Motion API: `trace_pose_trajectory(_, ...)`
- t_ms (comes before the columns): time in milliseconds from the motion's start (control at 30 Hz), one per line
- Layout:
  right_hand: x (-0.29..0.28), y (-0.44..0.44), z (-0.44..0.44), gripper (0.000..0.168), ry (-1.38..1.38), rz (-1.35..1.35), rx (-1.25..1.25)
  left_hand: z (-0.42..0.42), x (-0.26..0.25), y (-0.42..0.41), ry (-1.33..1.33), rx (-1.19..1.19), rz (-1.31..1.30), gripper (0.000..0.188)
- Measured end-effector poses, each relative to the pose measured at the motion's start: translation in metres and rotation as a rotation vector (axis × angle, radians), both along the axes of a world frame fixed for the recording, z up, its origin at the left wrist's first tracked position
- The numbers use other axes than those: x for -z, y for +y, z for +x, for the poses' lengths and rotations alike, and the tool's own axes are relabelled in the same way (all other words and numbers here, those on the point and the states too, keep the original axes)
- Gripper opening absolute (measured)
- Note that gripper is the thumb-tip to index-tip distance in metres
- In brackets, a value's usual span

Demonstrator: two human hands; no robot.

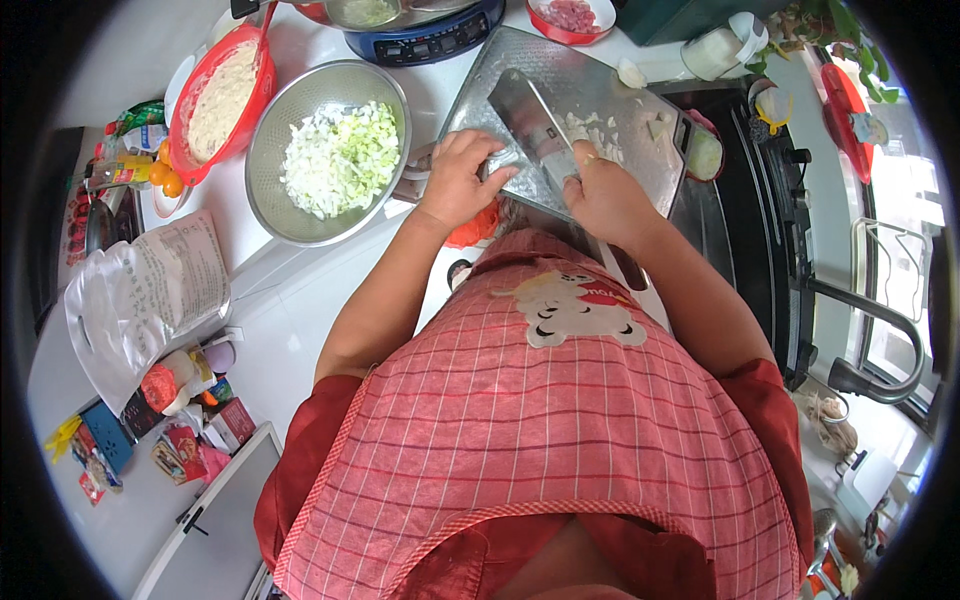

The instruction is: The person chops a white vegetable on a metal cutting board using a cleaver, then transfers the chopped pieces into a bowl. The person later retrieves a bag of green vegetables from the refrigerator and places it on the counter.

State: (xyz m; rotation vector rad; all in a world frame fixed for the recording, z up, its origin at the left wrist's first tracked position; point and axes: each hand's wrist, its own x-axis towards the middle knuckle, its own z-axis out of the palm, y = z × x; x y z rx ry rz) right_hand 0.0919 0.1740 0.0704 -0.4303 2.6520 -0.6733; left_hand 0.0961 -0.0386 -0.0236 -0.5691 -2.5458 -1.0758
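Note:
My right hand (607, 196) is closed around the handle of a cleaver (529, 124), whose broad blade lies over a metal cutting board (517, 56). Chopped white pieces (594, 135) lie on the board to the right of the blade. My left hand (466, 174) rests at the board's left near edge, thumb and fingers apart, with nothing plainly held. Left of it stands a perforated metal colander (262, 172) full of chopped pale green and white vegetable (341, 157). A garlic clove or onion piece (631, 73) sits near the board's far right edge.
A red bowl of batter-like mixture (225, 105) stands far left, beside oranges (166, 174) and bottles. A blue-based appliance (427, 41) and a red-rimmed dish of cut meat (568, 16) stand beyond the board. A black stove (739, 202) lies at right, a silvery bag (150, 292) at left.

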Motion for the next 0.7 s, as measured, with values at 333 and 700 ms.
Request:
trace_pose_trajectory(333, 0.010, -0.003, 0.003, 0.024, -0.001, 0.072, -0.087, 0.002, 0.015, 0.000, 0.053, 0.038, -0.046, 0.013)
trace_pose_trajectory(700, 0.028, -0.025, -0.009, 0.023, 0.041, 0.043, -0.083, 0.001, 0.014, 0.002, 0.056, 0.077, -0.064, 0.008)
